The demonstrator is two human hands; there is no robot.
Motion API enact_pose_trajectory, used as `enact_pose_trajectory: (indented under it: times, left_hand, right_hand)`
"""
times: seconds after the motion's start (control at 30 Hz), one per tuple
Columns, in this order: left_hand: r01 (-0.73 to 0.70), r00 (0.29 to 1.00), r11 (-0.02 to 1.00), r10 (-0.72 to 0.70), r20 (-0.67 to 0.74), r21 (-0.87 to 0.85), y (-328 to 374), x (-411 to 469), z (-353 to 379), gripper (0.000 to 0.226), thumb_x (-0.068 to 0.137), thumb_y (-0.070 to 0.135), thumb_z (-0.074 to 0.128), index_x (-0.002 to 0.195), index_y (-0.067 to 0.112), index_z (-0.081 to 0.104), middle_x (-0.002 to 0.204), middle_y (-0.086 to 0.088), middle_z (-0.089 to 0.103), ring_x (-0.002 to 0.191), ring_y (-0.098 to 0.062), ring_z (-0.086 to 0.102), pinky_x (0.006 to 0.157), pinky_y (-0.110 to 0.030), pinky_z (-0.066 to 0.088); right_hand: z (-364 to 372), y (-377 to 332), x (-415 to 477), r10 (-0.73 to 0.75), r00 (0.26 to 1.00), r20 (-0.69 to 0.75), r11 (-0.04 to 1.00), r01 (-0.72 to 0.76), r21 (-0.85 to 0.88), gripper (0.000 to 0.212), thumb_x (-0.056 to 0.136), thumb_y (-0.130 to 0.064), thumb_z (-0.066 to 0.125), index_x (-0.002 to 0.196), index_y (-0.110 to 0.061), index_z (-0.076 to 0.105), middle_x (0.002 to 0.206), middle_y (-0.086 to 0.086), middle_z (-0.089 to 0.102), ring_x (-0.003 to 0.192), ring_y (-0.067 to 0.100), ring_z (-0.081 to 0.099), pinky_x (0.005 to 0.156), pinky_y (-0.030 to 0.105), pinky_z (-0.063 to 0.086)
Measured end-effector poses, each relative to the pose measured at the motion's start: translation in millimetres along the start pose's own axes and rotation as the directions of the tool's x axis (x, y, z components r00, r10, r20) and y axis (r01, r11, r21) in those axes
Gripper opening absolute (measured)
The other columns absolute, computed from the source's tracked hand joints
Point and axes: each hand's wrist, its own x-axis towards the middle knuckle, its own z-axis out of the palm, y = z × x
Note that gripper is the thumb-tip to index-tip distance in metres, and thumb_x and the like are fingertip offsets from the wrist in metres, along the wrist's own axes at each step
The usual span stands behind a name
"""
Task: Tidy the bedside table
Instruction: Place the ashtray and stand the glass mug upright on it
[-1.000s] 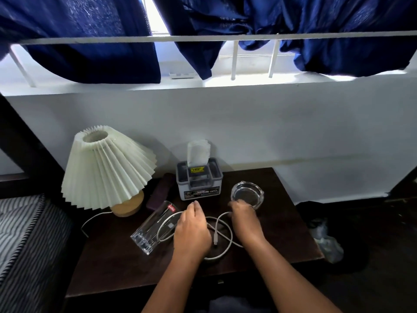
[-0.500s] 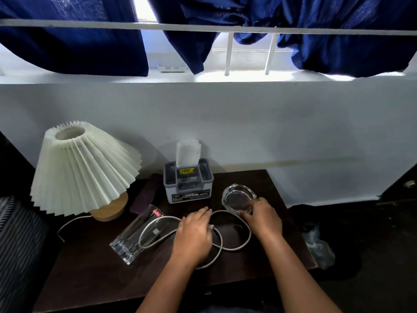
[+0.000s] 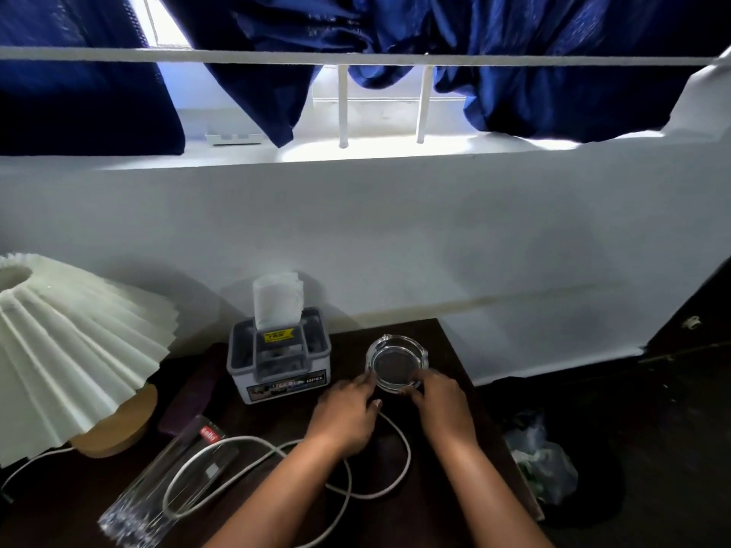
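On the dark bedside table (image 3: 348,350) a round glass ashtray (image 3: 397,361) stands near the back right. My right hand (image 3: 443,409) has its fingers curled over the ashtray's near rim. My left hand (image 3: 344,417) lies just left of it, index fingertip touching the rim, with the end of a white cable (image 3: 403,441) coming out at its thumb. The cable loops across the table front and over a clear glass tumbler (image 3: 170,488) lying on its side at the front left.
A pleated white lamp (image 3: 71,350) stands at the left. A grey tissue box (image 3: 279,365) sits at the back by the wall, with a purple case (image 3: 197,393) beside it. A plastic bag (image 3: 546,464) lies on the floor, right of the table.
Both hands moved away from me, from the cable loops to the ashtray. My right hand let the cable go and now touches the ashtray's rim. The view shifted right.
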Motion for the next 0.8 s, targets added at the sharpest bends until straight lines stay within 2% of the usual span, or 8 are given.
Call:
enact_pose_trajectory:
  times: [0.1, 0.23, 0.4, 0.5, 0.6, 0.67, 0.73, 0.8]
  left_hand:
    - [-0.071, 0.997, 0.994, 0.072, -0.005, 0.079, -2.1, 14.1, -1.2, 0.055, 0.097, 0.032, 0.035, 0.149, 0.023, 0.019, 0.158, 0.007, 0.021, 0.143, -0.022, 0.023, 0.118, -0.033, 0.02]
    - [-0.087, 0.996, 0.994, 0.089, -0.022, 0.069, -3.1, 29.4, 0.5, 0.054, 0.097, 0.03, 0.035, 0.149, 0.025, 0.019, 0.158, 0.008, 0.021, 0.144, -0.022, 0.019, 0.119, -0.031, 0.016]
    - [-0.09, 0.995, 0.986, 0.094, -0.022, 0.138, -3.1, 32.0, -1.5, 0.061, 0.095, 0.022, 0.04, 0.149, 0.026, 0.015, 0.158, 0.01, 0.016, 0.145, -0.021, 0.015, 0.119, -0.037, 0.018]
    - [-0.093, 0.994, 0.985, 0.1, -0.04, 0.146, -2.4, 18.0, -9.2, 0.065, 0.092, 0.018, 0.044, 0.149, 0.026, 0.014, 0.159, 0.011, 0.014, 0.146, -0.02, 0.013, 0.119, -0.038, 0.017]
    - [-0.097, 0.978, 0.994, 0.106, -0.179, 0.06, -4.5, -11.7, -27.7, 0.061, 0.093, 0.021, 0.045, 0.148, 0.03, 0.019, 0.157, 0.015, 0.017, 0.146, -0.013, 0.013, 0.119, -0.034, 0.016]
    - [-0.142, 0.951, 0.99, 0.137, -0.275, 0.003, -13.1, -37.9, -41.2, 0.058, 0.093, 0.021, 0.047, 0.146, 0.032, 0.025, 0.155, 0.017, 0.022, 0.144, -0.009, 0.017, 0.119, -0.029, 0.015]
    - [-0.172, 0.92, 0.985, 0.152, -0.361, -0.023, -28.2, -65.0, -56.4, 0.055, 0.09, 0.019, 0.049, 0.142, 0.029, 0.035, 0.151, 0.013, 0.033, 0.14, -0.009, 0.028, 0.115, -0.021, 0.015]
    - [-0.106, 0.882, 0.986, 0.036, -0.47, -0.125, -47.6, -89.5, -69.2, 0.049, 0.086, 0.015, 0.049, 0.134, 0.024, 0.049, 0.141, 0.005, 0.05, 0.131, -0.015, 0.043, 0.111, -0.022, 0.025]
  right_hand:
    - [-3.3, 8.8, 20.1, -0.044, 0.999, -0.011, 0.999, 0.044, -0.032, 0.025, 0.082, -0.023, 0.065, 0.105, -0.014, 0.067, 0.109, 0.008, 0.069, 0.103, 0.025, 0.063, 0.082, 0.031, 0.046]
    - [-9.0, 12.4, 44.2, -0.062, 0.997, 0.034, 0.989, 0.066, -0.134, 0.03, 0.084, -0.028, 0.063, 0.111, -0.016, 0.065, 0.115, 0.009, 0.067, 0.11, 0.029, 0.059, 0.085, 0.033, 0.045]
    - [-8.7, 11.7, 57.3, -0.057, 0.994, 0.088, 0.973, 0.075, -0.219, 0.032, 0.087, -0.036, 0.057, 0.115, -0.021, 0.061, 0.118, 0.007, 0.066, 0.113, 0.028, 0.056, 0.086, 0.035, 0.045]
    - [-12.5, 5.4, 54.5, -0.048, 0.991, 0.125, 0.974, 0.074, -0.214, 0.034, 0.088, -0.037, 0.055, 0.12, -0.025, 0.058, 0.119, 0.009, 0.065, 0.113, 0.03, 0.057, 0.088, 0.037, 0.046]
    - [-18.9, -15.9, 40.6, -0.022, 0.986, 0.167, 0.991, 0.043, -0.124, 0.043, 0.089, -0.036, 0.054, 0.13, -0.028, 0.05, 0.124, 0.014, 0.062, 0.115, 0.033, 0.056, 0.095, 0.038, 0.046]
    - [-22.3, -40.1, 22.1, -0.009, 0.991, 0.136, 0.999, 0.003, 0.045, 0.04, 0.087, -0.034, 0.057, 0.126, -0.026, 0.055, 0.123, 0.011, 0.064, 0.116, 0.028, 0.058, 0.097, 0.032, 0.046]
    - [-21.4, -68.9, -3.5, -0.054, 0.989, 0.138, 0.975, 0.022, 0.223, 0.031, 0.087, -0.029, 0.059, 0.117, -0.02, 0.064, 0.116, 0.006, 0.069, 0.11, 0.019, 0.061, 0.089, 0.02, 0.044]
    - [-15.7, -98.1, -30.2, -0.085, 0.979, 0.185, 0.942, 0.018, 0.337, 0.023, 0.088, -0.025, 0.059, 0.106, -0.016, 0.07, 0.102, 0.004, 0.072, 0.095, 0.012, 0.062, 0.076, 0.016, 0.039]
